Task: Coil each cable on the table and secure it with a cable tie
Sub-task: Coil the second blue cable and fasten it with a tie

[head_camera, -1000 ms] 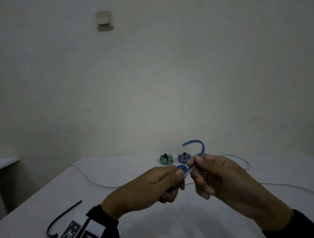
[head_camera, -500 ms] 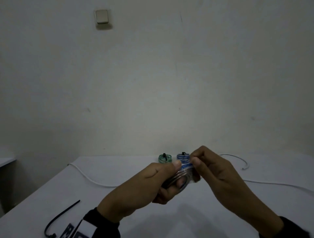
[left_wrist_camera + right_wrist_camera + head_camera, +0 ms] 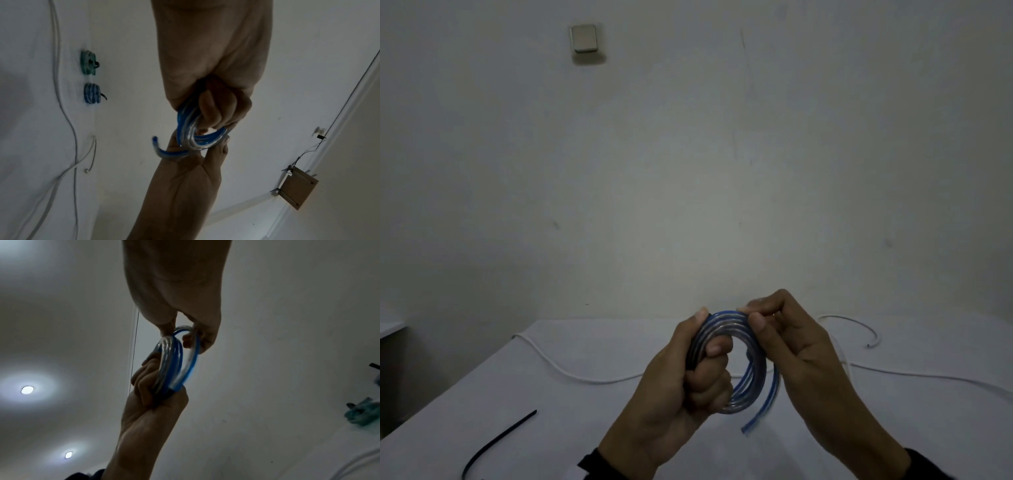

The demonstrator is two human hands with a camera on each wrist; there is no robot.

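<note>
Blue cable (image 3: 736, 363), wound into several loops, is held up in the air above the surface (image 3: 592, 404) between both hands. The left hand (image 3: 681, 383) has its fingers curled tightly through the coil and clamps the left side of the loops. The right hand (image 3: 791, 342) pinches the top of the outermost turn between thumb and fingertips; the loose tail of the cable hangs down just below that hand. Beyond the hands, two finished coils lie side by side on the surface, a green coil (image 3: 88, 63) and a blue coil (image 3: 92, 93), each with a black tie around it. A white cable (image 3: 571, 368) runs across the surface behind the hands, from the left side to the far right. A loose black cable tie (image 3: 500, 442) lies well to the left of the left hand, near the front edge. On the wall above, a wall switch (image 3: 584, 38) is mounted.
</note>
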